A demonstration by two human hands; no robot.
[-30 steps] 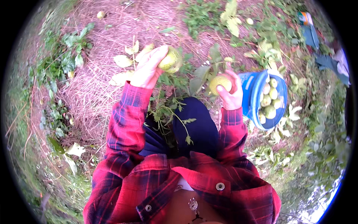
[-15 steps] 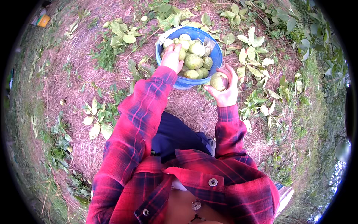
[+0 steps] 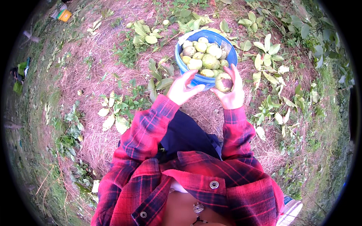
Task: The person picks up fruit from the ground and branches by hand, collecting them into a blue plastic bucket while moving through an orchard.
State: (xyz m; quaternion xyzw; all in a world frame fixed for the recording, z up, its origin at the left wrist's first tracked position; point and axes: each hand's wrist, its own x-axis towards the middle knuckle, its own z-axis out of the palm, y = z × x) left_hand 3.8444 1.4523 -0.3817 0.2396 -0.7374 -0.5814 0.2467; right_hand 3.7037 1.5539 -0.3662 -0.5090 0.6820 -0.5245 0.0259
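A blue bucket (image 3: 182,68) stands on the ground ahead of me, filled with round green fruits (image 3: 209,60) that look like walnuts in their husks. My right hand (image 3: 234,96) is closed around one round green fruit (image 3: 224,83) with a brown patch, just outside the bucket's near right edge. Thumb and fingers grip it from the sides. My left hand (image 3: 183,89) is at the near left of the bucket, thumb and fingers apart with nothing between them. Its fingertips overlap the rim in view; whether they touch it I cannot tell.
Dry grass (image 3: 98,139) covers the ground, with fallen leafy twigs (image 3: 267,56) on both sides. A loose green fruit (image 3: 166,22) lies beyond the bucket. An orange container (image 3: 64,15) is at the far left. Green branches (image 3: 322,30) hang at the right.
My left hand has come out of the bucket, back toward me, and its fingers are apart. The right hand still holds its fruit, now turned a little. The whole view has shifted.
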